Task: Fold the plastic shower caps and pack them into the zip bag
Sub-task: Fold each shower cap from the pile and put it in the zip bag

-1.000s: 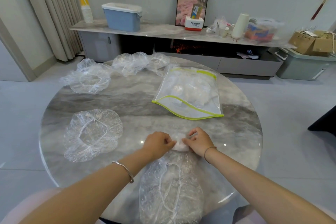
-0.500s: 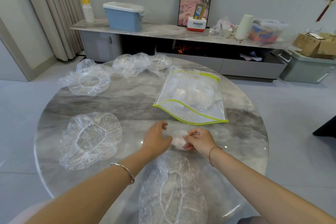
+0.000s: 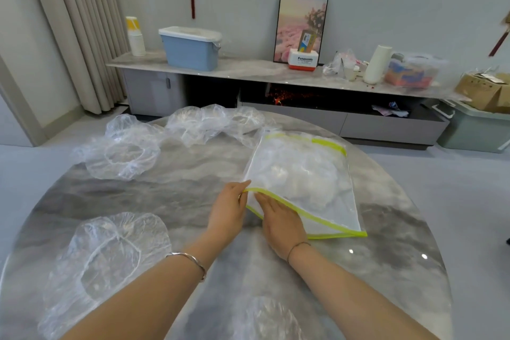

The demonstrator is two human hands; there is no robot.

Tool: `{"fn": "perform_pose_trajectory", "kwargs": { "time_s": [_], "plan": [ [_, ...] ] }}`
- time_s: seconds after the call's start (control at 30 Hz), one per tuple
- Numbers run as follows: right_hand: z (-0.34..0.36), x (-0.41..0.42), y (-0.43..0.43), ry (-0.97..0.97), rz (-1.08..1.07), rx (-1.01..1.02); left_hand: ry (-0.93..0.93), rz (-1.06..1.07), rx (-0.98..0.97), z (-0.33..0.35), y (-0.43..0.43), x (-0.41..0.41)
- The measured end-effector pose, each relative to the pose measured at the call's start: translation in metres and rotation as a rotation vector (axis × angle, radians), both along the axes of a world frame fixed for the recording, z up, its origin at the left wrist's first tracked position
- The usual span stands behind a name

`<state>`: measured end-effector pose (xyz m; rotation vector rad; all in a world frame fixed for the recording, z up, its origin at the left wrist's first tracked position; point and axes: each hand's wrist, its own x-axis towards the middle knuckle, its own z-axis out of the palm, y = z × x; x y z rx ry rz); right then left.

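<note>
- At the near mouth of the zip bag (image 3: 335, 215), the left hand (image 3: 229, 211) pinches the upper lip and lifts it, probably to hold the opening apart.
- The right hand (image 3: 280, 219) lies flat with straight fingers in that gap; I cannot tell whether a cap sits beneath it.
- Folded caps (image 3: 300, 182) bunch white inside the bag.
- Loose shower caps (image 3: 110, 257) lie spread on the table (image 3: 386, 257), not yet folded.

Left hand (image 3: 227, 212) pinches yellow-green rim at mouth corner of zip bag (image 3: 335, 208). Right hand (image 3: 278, 221) lies flat, fingers straight, at the mouth. White crumpled plastic is inside the bag. Loose shower caps on round marble table (image 3: 386, 243): near-left cap (image 3: 110, 257), far-left cap (image 3: 124, 154), far-edge heap (image 3: 209, 124), near-edge cap (image 3: 267, 320).
</note>
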<state>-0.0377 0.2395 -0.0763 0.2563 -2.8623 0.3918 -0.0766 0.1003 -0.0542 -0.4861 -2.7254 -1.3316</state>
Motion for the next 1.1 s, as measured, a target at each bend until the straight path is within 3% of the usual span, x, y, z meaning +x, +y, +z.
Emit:
{"fn": "perform_pose_trajectory", "kwargs": {
  "time_s": [0.1, 0.17, 0.5, 0.7, 0.9, 1.1],
  "plan": [
    [0.001, -0.028, 0.010, 0.019, 0.074, 0.373, 0.039, 0.000, 0.025, -0.003, 0.001, -0.005],
    [0.001, -0.046, 0.018, 0.022, 0.086, 0.479, 0.057, -0.006, 0.037, -0.003, 0.001, -0.008],
    [-0.008, -0.092, 0.045, -0.278, -0.193, 0.351, 0.108, -0.004, 0.089, -0.004, 0.006, -0.007],
    [-0.001, -0.069, 0.041, -0.339, -0.157, 0.219, 0.074, 0.017, -0.014, -0.003, 0.010, -0.011],
    [0.007, 0.015, 0.036, -0.377, -0.025, 0.081, 0.075, 0.013, -0.521, 0.003, -0.005, 0.025],
    [0.017, 0.091, 0.046, -0.407, 0.102, 0.157, 0.102, -0.322, -0.691, -0.012, -0.040, 0.125]
  ]
}}
